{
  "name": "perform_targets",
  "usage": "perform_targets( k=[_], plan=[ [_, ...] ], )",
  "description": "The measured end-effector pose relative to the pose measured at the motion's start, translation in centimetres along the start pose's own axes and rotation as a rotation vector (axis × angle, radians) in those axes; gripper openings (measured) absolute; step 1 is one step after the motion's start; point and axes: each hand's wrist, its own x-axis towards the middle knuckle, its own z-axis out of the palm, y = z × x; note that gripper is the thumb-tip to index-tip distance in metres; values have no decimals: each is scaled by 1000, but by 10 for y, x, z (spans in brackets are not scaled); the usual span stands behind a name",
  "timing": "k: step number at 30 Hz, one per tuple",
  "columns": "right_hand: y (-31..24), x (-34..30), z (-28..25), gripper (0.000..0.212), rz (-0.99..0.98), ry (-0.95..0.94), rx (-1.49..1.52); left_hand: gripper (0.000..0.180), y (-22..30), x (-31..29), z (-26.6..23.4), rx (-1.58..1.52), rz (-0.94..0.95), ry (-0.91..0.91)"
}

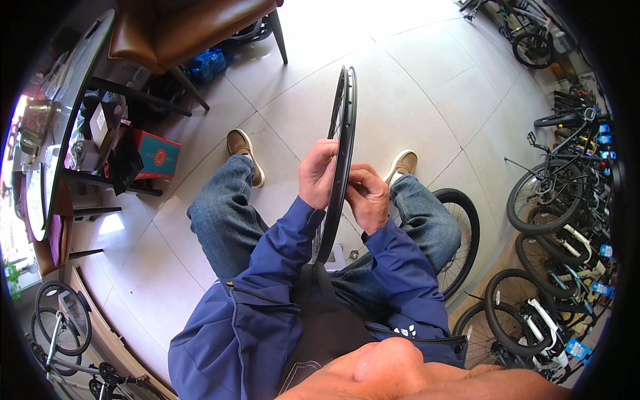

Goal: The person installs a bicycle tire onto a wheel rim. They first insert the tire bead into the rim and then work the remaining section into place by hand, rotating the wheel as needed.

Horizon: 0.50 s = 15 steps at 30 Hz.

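Observation:
A black bicycle wheel [344, 133] with no tyre on it stands upright between my knees, seen nearly edge-on. Spoke holes dot the bare rim, and thin spokes show along its left side. My left hand [317, 175] is closed on the wheel's left side, its fingertips partly hidden by the rim. On the other side my right hand [369, 199] is close against the rim with thumb and fingers pinched together. Whatever those fingers hold, if anything, is too small or hidden to make out.
Beside my right leg is a wheel with a black tyre [472, 233]. Several bicycles [543, 193] line the right side. At the left are a glass-topped table [80, 73], a brown leather chair [193, 33] and a red and teal box [158, 157]. Another bicycle [63, 320] stands lower left.

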Motion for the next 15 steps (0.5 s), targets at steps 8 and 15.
perform_targets(
  k=[8, 15],
  plan=[
    [5, 1, 5, 15, -56, 77, -17, 16, 0, -1, 2, -30, -35, -23],
    [-4, 2, 9, 17, 58, 115, 75, 16, -1, 0, 1, 31, -7, -42]
  ],
)
